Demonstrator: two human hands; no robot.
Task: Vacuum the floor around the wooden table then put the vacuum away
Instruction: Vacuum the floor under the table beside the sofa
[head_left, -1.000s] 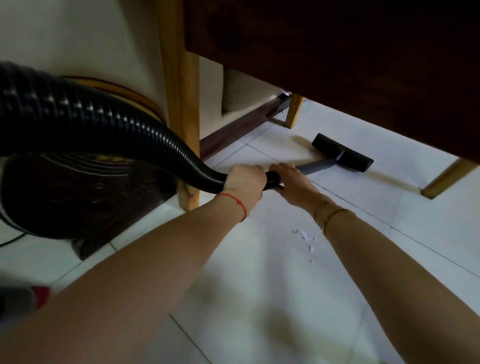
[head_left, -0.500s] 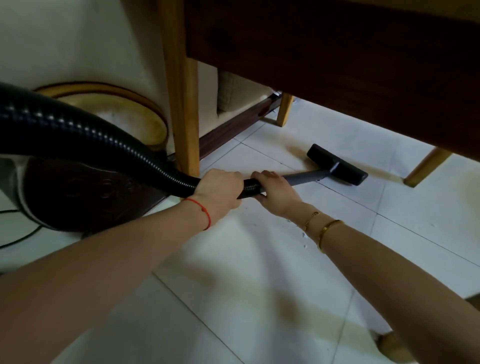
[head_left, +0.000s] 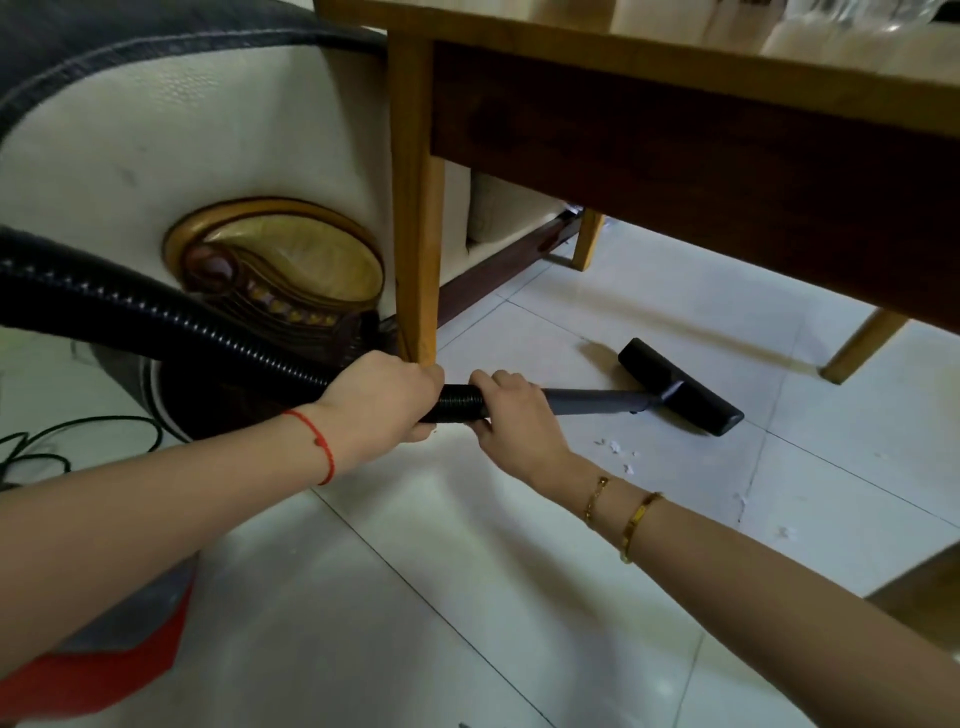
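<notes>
Vacuum hose (head_left: 218, 332) gripped by both hands, left (head_left: 382, 402) and right (head_left: 514, 415), fingers curled round it; nozzle (head_left: 680, 387) on floor (head_left: 467, 571) under table (head_left: 675, 130).

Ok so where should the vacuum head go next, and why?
Probably pull the head back toward you over the white scraps: they lie on the tile just short of it, unswept. Both the left hand and right hand already grip the hose.
</notes>
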